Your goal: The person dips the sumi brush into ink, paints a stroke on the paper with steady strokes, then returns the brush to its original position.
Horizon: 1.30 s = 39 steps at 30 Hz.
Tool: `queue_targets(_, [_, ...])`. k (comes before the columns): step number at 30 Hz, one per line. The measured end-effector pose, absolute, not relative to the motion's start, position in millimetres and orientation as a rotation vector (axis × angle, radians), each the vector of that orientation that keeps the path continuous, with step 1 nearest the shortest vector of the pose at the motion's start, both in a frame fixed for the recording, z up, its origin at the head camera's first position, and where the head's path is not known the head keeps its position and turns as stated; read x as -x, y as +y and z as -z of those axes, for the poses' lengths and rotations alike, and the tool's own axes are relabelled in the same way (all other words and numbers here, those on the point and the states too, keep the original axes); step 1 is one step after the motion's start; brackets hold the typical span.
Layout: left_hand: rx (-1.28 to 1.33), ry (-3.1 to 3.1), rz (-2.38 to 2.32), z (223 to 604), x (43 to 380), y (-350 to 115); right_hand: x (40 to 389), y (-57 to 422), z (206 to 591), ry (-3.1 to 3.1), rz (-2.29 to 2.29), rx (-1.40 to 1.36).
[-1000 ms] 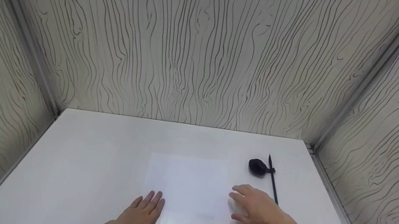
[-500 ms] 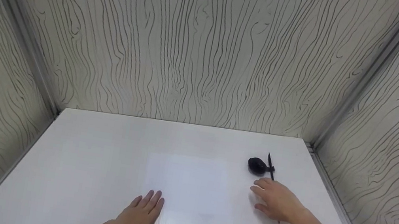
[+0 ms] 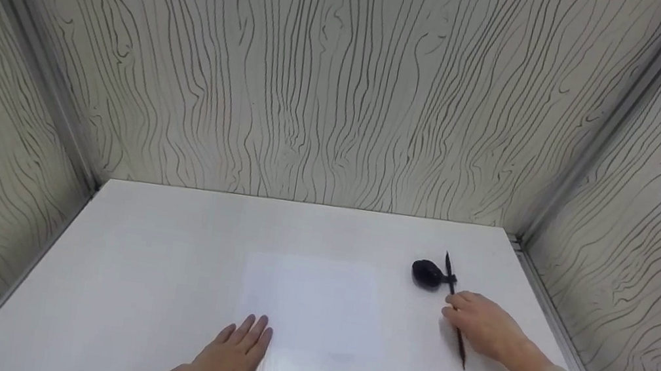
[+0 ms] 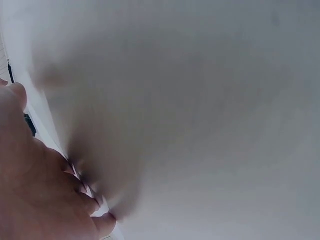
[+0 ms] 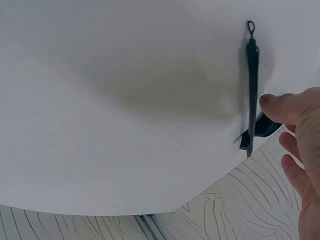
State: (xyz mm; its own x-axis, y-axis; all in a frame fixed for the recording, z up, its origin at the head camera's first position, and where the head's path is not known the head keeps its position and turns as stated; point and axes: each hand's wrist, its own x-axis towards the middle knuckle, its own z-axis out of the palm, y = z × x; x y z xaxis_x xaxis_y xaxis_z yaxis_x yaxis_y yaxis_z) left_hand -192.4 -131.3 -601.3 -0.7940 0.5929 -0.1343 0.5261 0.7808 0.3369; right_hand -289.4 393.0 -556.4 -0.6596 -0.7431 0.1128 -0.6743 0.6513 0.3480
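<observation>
My left hand (image 3: 229, 362) lies flat on the near left corner of a white sheet of paper (image 3: 318, 303), fingers straight and thumb spread. In the left wrist view its fingertips (image 4: 106, 222) touch the white surface. My right hand (image 3: 484, 326) hovers over a slim dark calligraphy brush (image 3: 461, 351) with a pointed far end. The right wrist view shows the thumb (image 5: 280, 107) beside the brush shaft (image 5: 252, 75), fingers loosely bent and not closed round it. A small loop tops the brush's near end. Its far part lies across a black rounded rest (image 3: 426, 274).
The white tabletop (image 3: 161, 251) carries all of this. Wood-grain panels (image 3: 321, 78) rise at the back and both sides, with metal rails (image 3: 550, 306) along the table's side edges.
My right hand has moved right and away from me, from beside the paper to over the brush shaft. My left hand, the paper and the brush have stayed put.
</observation>
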Motion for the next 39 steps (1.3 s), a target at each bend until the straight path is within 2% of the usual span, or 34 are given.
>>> queue_targets(12, [-0.852,2.733,-0.398,602.5,192.9,-130.8,305.9,410.4,584.1,-2.294,0.519,-1.304])
queue_targets(39, [-0.868,2.732,-0.338,600.6,194.7,-130.3,320.4,402.6,597.4,-2.094,0.488,-1.451])
